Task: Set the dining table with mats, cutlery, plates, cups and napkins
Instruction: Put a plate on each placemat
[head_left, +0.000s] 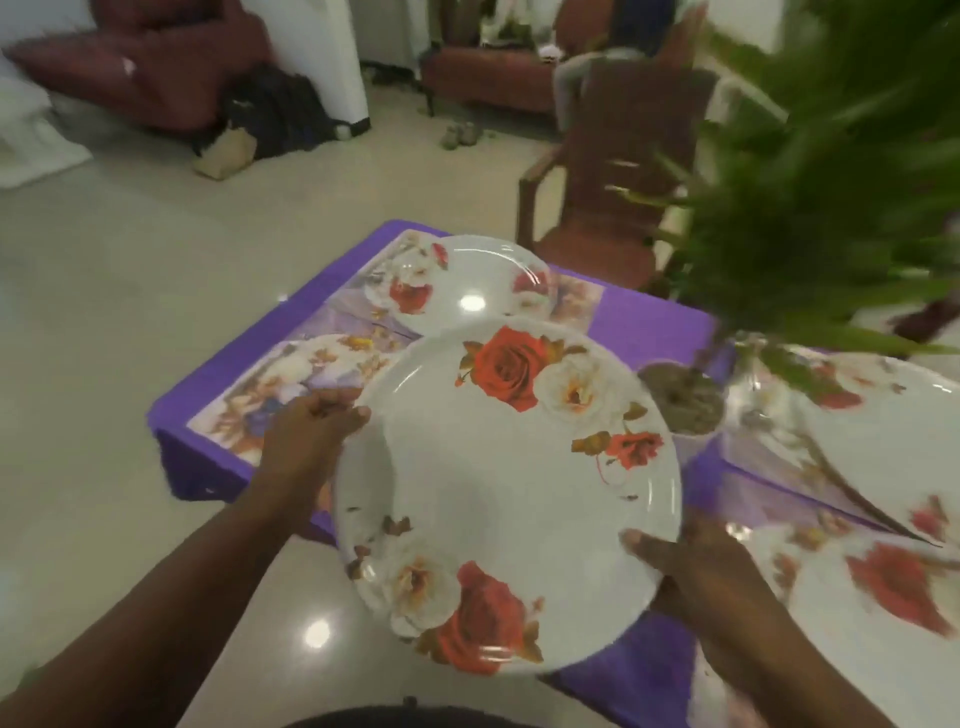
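Observation:
I hold a large white plate with red and white roses (498, 493) in both hands above the near left part of the table. My left hand (306, 431) grips its left rim, my right hand (696, 577) its lower right rim. Under its left side lies a floral mat (270, 395) with nothing on it. A second rose plate (467, 286) rests on the far mat (576, 301). At the right, two more rose plates (878, 441) (841, 623) sit on mats. No cutlery, cups or napkins are in sight.
The table wears a purple cloth (639, 322). A potted green plant (680, 400) stands mid-table, its leaves (831, 208) hanging over the right side. A brown plastic chair (613, 171) stands behind the table. Sofas and a dark bag (275, 114) lie further back across the tiled floor.

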